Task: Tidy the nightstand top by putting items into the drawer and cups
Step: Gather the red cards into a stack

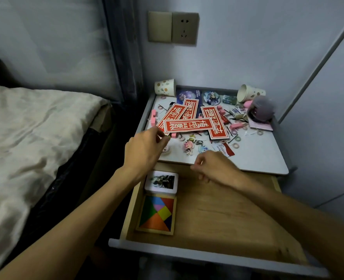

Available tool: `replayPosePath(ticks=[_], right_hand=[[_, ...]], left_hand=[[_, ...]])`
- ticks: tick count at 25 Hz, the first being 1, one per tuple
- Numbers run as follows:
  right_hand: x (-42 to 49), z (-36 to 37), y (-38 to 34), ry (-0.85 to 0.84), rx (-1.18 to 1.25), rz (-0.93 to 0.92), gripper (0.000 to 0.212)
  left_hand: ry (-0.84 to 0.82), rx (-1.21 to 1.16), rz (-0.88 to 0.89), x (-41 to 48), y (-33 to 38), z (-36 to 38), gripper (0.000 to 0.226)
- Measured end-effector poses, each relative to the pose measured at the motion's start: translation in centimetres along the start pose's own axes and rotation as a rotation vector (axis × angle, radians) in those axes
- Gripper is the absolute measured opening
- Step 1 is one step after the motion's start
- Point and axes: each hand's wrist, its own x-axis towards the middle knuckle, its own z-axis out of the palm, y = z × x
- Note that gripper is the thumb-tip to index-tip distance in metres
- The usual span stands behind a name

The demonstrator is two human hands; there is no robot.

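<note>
Left grip: over the near left edge of the white-topped bench. Fingers bent and bunched at the near corner of the front red paper strip with white lettering. Contact probable, actual hold not determinable.
Right grip: at the near edge of the bench, above the back of the drawer. Fingers curled, thumb against forefinger, possibly pinching something small and pale. Not determinable.
Red strips: four counted, overlapping mid-bench, none yet put away.
Small litter: flat cartoon-figure keychains just beyond both grips, a red-and-white card, round picture badges at the rear. Pink clips, hair ties and black hairpins scattered throughout.
Cups: spotted paper cup at the rear left corner, attitude unclear. Second spotted paper cup on its side at rear right, nothing visible in its mouth.
Drawer: light wooden drawer, pulled well out below the bench. On its left side, a coloured tangram puzzle in a wooden tray, with a white photo card stack just behind. Remaining floor bare.
Progress, as judged: early. Drawer opened and two items stowed.
Outstanding: strips, badges and cards to the drawer, ties and pins presumably to the cups, tipped cup to be righted first.
</note>
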Motion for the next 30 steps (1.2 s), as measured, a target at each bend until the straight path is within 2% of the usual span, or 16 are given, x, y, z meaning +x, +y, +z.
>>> replayPosePath(ticks=[3,6,9,13,17,22,25,28,30], right_hand=[[2.2,-4.0,1.1,0.278,-0.028,-0.02,0.013],[6.4,-6.4,3.0,0.469,-0.134,0.0,0.027],[10.3,-7.2,4.1,0.476,-0.162,0.073,0.042],[13.3,-7.3,4.4,0.479,-0.211,0.134,0.044],[14.4,-7.4,4.7,0.457,-0.182,0.151,0.042],[14.9,-8.0,5.2,0.487,0.171,0.134,0.043],[13.8,-8.5,5.1,0.533,0.302,0.109,0.048],[11.8,-9.2,4.5,0.575,0.383,0.087,0.063],[10.0,-9.7,3.8,0.56,0.534,0.091,0.074]], left_hand=[[-0.043,-0.141,-0.037,3.8,1.1,2.0,0.039],[-0.141,-0.062,-0.112,7.9,0.9,4.6,0.06],[-0.241,0.074,-0.178,11.3,0.7,6.6,0.079],[-0.262,0.319,-0.132,13.0,0.9,8.1,0.089],[-0.286,0.28,-0.172,13.5,0.4,8.7,0.103],[-0.142,0.24,-0.148,13.6,1.0,8.1,0.084],[-0.147,-0.019,-0.243,13.4,1.6,6.9,0.063],[-0.152,-0.148,-0.258,12.7,2.1,4.6,0.044],[-0.124,-0.34,-0.304,11.6,2.3,3.1,0.035]])
